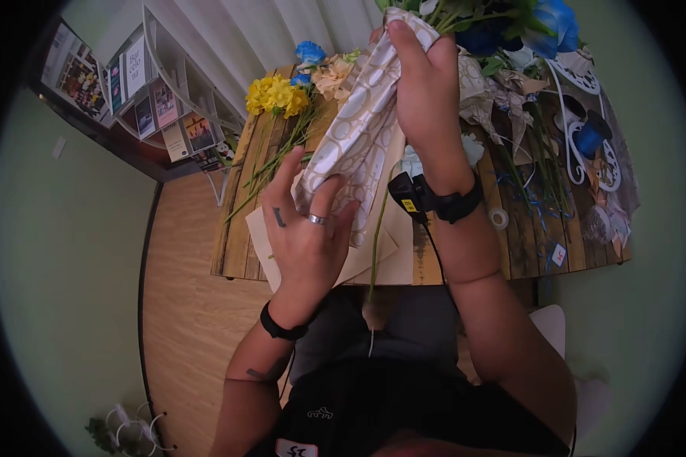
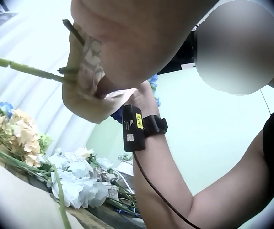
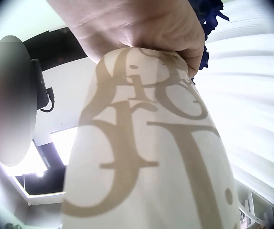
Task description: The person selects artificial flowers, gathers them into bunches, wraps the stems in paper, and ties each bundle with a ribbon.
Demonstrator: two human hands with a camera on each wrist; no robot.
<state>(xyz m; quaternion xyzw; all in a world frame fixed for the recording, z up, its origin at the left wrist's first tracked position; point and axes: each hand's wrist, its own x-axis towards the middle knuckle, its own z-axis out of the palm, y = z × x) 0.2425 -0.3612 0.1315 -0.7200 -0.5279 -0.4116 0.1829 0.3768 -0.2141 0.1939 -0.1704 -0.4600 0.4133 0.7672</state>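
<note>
In the head view a flower bouquet is wrapped in white wrapping paper [image 1: 351, 152] with tan letter-like print. My right hand [image 1: 431, 95] grips the paper's narrow upper part, thumb on its front, just below green stems and blue flowers [image 1: 554, 27]. At the lower, wider end my left hand [image 1: 305, 240], with a ring on one finger, holds the paper with bent fingers. The left wrist view shows cut green stems [image 2: 36, 71] poking out of that end beside the left palm. Printed paper fills much of the right wrist view below the right hand [image 3: 141, 28].
Yellow flowers [image 1: 277, 95] and peach flowers [image 1: 333, 78] lie at the table's back left. Tan paper sheets [image 1: 392, 263] lie at its front edge. On the right are a blue ribbon spool [image 1: 593, 135], a tape roll [image 1: 498, 218] and loose stems. A bookshelf [image 1: 149, 84] stands left.
</note>
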